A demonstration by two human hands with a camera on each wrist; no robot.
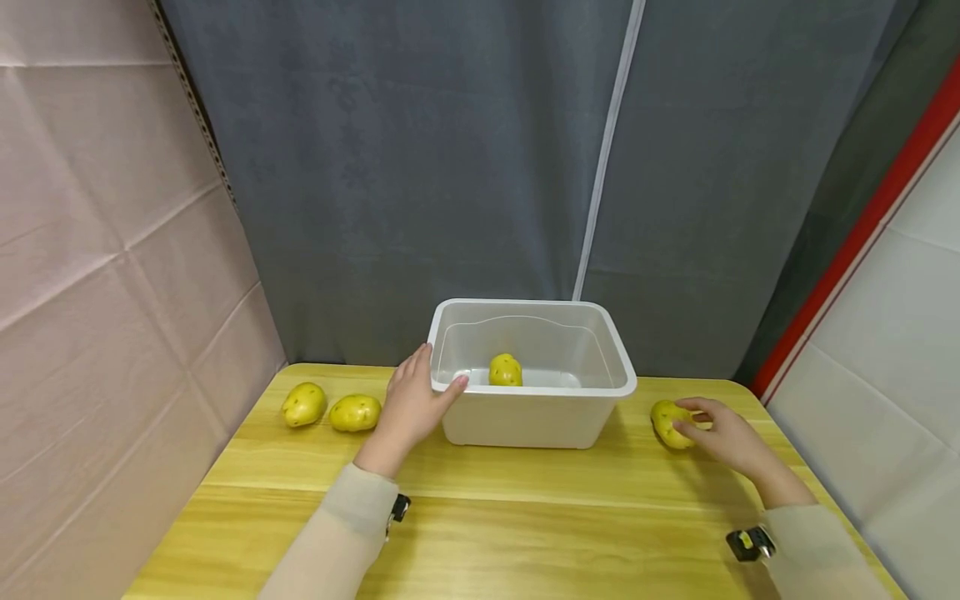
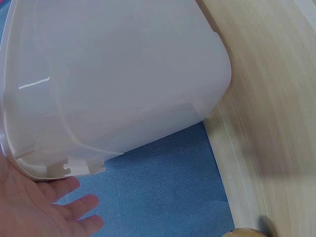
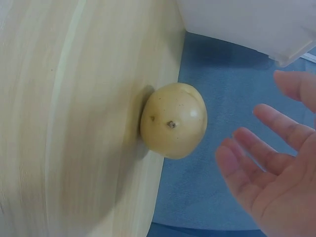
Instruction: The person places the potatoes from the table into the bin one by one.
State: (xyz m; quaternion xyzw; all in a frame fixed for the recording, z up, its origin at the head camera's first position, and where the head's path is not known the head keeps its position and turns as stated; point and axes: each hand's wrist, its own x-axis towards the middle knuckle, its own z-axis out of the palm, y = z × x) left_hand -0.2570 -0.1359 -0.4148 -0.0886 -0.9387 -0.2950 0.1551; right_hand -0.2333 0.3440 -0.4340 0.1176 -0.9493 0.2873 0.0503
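A white plastic bin (image 1: 517, 417) stands on the table, one yellow potato (image 1: 506, 370) inside it. My left hand (image 1: 414, 404) holds the bin's near left corner, thumb over the front rim and fingers along the left side. In the left wrist view, the fingers (image 2: 74, 207) lie just under the rim (image 2: 49, 173). To the right of the bin, my right hand (image 1: 720, 433) reaches around another potato (image 1: 672, 423). The right wrist view shows this potato (image 3: 174, 121) resting on the table, with the spread, slightly bent fingers (image 3: 274, 158) apart from it.
Two more potatoes, one farther left (image 1: 304, 405) and one nearer the bin (image 1: 356, 412), lie on the wooden table (image 1: 510, 533) left of the left hand. A dark grey curtain (image 1: 420, 167) hangs behind the table. Pale cloth walls flank both sides.
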